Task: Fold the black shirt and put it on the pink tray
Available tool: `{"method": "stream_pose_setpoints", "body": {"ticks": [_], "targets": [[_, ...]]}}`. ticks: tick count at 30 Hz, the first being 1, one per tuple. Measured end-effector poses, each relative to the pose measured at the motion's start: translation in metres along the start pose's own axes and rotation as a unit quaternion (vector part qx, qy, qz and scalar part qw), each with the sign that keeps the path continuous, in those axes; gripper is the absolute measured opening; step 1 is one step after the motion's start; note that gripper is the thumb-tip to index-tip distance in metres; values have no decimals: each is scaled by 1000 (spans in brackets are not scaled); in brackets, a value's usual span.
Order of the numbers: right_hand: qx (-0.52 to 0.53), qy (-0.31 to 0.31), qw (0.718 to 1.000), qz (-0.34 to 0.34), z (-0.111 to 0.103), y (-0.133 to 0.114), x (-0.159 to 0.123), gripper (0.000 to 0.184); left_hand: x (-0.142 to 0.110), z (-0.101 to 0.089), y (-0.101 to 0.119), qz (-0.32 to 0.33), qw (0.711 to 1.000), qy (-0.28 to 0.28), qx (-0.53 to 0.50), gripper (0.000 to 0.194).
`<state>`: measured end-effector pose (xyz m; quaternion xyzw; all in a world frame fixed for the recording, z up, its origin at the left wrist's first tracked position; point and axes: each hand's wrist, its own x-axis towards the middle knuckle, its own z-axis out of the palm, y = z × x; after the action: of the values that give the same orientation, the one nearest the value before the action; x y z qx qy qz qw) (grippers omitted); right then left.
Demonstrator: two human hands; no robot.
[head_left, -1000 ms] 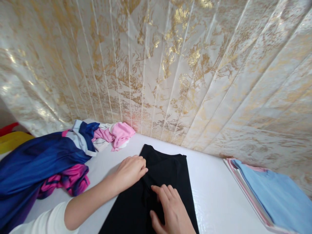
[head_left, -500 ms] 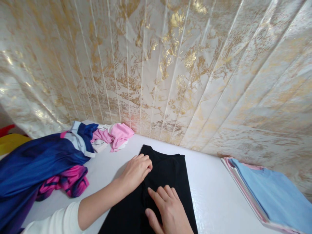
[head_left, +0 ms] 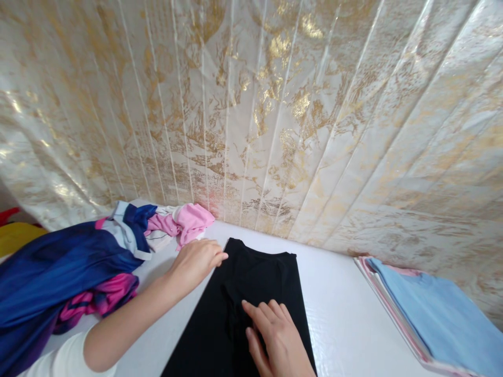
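A black garment [head_left: 255, 277], folded into a long narrow strip, lies on the white table [head_left: 346, 319] and reaches toward the wall. My left hand [head_left: 196, 260] rests at the garment's upper left edge, fingers together and stretched flat along the cloth. My right hand [head_left: 275, 337] lies flat on the middle of the black cloth, fingers extended and pressing down. Neither hand holds anything.
A heap of blue, pink and white clothes [head_left: 78, 267] lies at the left. A neat stack of folded garments with a light blue one on top [head_left: 436, 314] sits at the right. A white-and-gold patterned wall covering [head_left: 275, 115] rises right behind the table.
My left hand has slid left, off the black cloth's middle to its upper left edge. My right hand has stayed pressed on the garment, shifting only slightly.
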<state>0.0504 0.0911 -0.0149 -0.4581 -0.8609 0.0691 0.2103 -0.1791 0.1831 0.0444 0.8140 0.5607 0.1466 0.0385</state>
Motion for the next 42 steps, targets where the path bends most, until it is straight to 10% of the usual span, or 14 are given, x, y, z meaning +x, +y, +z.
{"method": "stream_pose_setpoints", "body": {"ticks": [8,18,26,34,42], "targets": [[2,-12,1000,-17,4,-3,0,57,-34,-3,48,166,974,-132,-84,36],[-2,-18,999,28,11,4,-2,45,-50,6,61,25,988,-142,-57,9],[-13,-21,999,23,12,6,-2,53,-62,29,76,-6,990,-141,-20,24],[17,-25,998,-62,5,-1,2,43,-75,43,61,-64,983,-92,-147,14],[32,-3,999,19,4,-13,16,18,-87,43,57,-67,963,-53,-257,18]]}}
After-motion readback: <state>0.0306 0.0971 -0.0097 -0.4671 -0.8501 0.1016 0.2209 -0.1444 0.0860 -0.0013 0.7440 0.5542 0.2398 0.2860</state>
